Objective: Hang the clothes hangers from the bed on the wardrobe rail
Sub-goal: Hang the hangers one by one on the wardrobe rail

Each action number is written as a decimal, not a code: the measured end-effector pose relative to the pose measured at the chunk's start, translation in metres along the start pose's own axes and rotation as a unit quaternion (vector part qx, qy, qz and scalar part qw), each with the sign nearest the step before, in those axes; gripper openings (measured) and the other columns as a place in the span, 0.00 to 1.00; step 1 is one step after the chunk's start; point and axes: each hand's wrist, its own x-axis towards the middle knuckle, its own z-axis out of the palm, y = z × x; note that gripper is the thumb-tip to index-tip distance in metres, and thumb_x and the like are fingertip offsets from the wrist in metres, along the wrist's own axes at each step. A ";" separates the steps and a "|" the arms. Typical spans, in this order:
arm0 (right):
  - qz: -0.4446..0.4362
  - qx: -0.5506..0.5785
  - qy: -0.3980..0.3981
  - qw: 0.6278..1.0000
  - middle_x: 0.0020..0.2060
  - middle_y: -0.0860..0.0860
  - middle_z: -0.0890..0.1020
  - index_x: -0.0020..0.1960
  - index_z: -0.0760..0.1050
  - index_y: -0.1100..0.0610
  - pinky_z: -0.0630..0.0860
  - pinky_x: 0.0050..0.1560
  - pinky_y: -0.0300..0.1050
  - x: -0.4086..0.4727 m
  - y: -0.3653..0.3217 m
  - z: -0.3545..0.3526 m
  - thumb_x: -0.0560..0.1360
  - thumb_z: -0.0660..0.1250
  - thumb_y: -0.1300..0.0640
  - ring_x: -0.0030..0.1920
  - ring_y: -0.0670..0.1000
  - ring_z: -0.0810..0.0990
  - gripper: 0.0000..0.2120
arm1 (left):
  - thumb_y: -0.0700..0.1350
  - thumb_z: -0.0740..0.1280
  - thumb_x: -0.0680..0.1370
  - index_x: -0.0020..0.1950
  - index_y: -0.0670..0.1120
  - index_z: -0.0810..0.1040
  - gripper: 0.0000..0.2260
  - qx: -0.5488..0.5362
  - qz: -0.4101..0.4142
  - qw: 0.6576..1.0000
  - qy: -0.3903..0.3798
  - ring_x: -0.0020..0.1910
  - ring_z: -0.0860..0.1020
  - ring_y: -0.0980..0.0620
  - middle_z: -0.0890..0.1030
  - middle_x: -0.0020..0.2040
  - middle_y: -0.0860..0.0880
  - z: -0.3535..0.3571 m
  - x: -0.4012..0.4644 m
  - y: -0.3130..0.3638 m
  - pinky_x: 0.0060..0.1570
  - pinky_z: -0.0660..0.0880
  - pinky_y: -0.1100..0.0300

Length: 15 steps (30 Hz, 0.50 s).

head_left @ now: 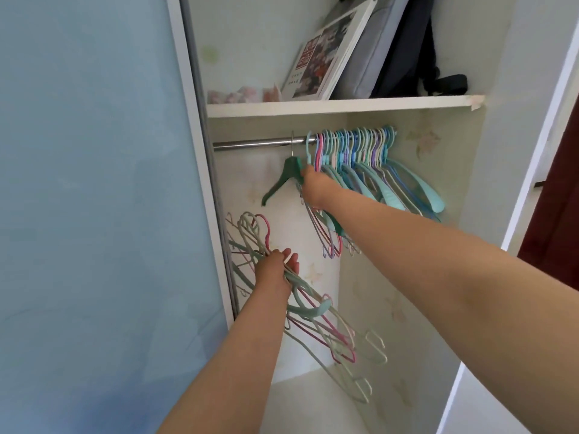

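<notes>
Hangers [369,164] crowd the rail's [257,143] right end, under a shelf [344,105] bearing bags [404,42].

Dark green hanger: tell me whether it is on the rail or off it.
On. The dark green hanger hangs by its metal hook from the wardrobe rail, left of the pastel hangers; the right hand touches it.

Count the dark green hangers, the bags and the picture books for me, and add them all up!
dark green hanger: 1
bags: 2 (grey bag, dark backpack)
picture book: 1
Total: 4
The pastel hangers overlap too much to count.
</notes>
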 end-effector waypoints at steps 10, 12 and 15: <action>0.085 0.049 0.009 0.995 0.58 0.60 0.77 0.73 0.58 0.62 0.81 0.43 0.53 0.021 0.040 0.010 0.75 0.65 0.66 0.49 0.61 0.80 0.29 | 0.39 0.60 0.82 0.54 0.40 0.72 0.04 0.000 -0.004 1.000 -0.007 0.38 0.80 0.49 0.80 0.44 0.46 0.001 -0.001 0.003 0.35 0.77 0.59; 0.063 0.054 0.010 0.996 0.56 0.59 0.77 0.71 0.61 0.62 0.77 0.34 0.45 0.017 0.044 0.011 0.77 0.62 0.63 0.43 0.58 0.80 0.23 | 0.39 0.61 0.82 0.53 0.40 0.73 0.04 0.001 -0.009 1.000 -0.018 0.39 0.81 0.49 0.81 0.45 0.45 0.002 -0.003 0.003 0.36 0.78 0.58; 0.047 -0.007 0.005 0.999 0.59 0.60 0.77 0.71 0.61 0.60 0.77 0.46 0.51 0.002 0.044 0.010 0.80 0.57 0.56 0.53 0.60 0.79 0.21 | 0.38 0.64 0.80 0.57 0.41 0.74 0.07 0.005 -0.010 0.999 -0.042 0.41 0.82 0.48 0.83 0.48 0.45 -0.001 -0.001 0.004 0.39 0.79 0.57</action>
